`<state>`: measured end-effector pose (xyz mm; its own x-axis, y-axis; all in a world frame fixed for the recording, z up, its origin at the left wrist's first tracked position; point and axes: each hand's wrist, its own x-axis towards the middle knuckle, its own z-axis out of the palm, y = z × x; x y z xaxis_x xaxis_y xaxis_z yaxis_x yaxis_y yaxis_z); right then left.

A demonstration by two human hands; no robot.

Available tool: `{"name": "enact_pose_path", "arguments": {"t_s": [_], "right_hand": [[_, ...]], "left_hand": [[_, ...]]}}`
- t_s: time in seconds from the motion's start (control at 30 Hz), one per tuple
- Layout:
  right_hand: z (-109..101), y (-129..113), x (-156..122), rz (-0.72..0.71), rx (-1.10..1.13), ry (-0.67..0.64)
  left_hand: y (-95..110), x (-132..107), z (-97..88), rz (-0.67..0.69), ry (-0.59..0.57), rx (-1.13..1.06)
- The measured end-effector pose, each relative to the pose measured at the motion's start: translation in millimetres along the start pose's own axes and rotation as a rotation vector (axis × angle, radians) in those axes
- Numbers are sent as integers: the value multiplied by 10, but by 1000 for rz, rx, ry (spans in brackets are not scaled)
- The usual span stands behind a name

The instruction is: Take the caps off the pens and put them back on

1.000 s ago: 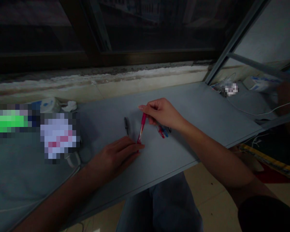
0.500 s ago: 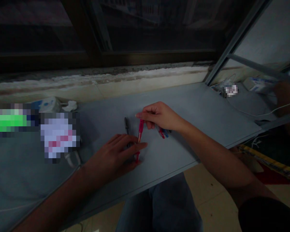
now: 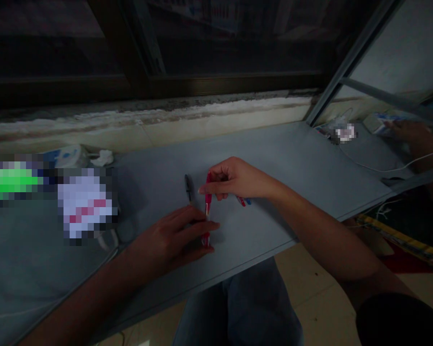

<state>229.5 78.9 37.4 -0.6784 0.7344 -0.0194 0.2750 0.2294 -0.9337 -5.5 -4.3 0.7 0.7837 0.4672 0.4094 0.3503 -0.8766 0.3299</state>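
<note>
My right hand (image 3: 238,180) pinches the upper part of a red pen (image 3: 207,204) and holds it nearly upright over the grey desk (image 3: 292,154). My left hand (image 3: 173,235) lies low on the desk and its fingertips close round the pen's lower end, where a red piece (image 3: 205,239) shows. A black pen (image 3: 188,186) lies on the desk just left of my hands. Behind my right hand lie a red and a blue pen (image 3: 244,201), mostly hidden by it.
Blurred packets (image 3: 86,204) and a white-and-blue roll (image 3: 70,154) sit at the desk's left. A window sill runs behind. On the right, a metal frame (image 3: 332,86) divides off another desk with a white cable (image 3: 382,168), where another person's hand (image 3: 407,129) rests.
My right hand has lowered and turned the red pen from slanted to nearly upright. My left fingers have slid along its lower end. The other person's hand has come into view at the right.
</note>
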Motion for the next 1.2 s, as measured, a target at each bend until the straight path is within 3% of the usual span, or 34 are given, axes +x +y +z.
{"name": "enact_pose_path", "arguments": {"t_s": [0.2,0.4,0.83,1.2], "right_hand": [[18,-12,-2,60,-27,-45],[59,-13,4,77,-51,-215],[53,-8,4,84,-46,-231],[42,-75,-37,98,-168,-285]], "left_hand": [[3,-13,5,-43,-6,-83],[-57,-73,49,-50,22,-128],[-34,11,17,-37,15,-134],[-66,-35,62,-39,-15,-116]]}}
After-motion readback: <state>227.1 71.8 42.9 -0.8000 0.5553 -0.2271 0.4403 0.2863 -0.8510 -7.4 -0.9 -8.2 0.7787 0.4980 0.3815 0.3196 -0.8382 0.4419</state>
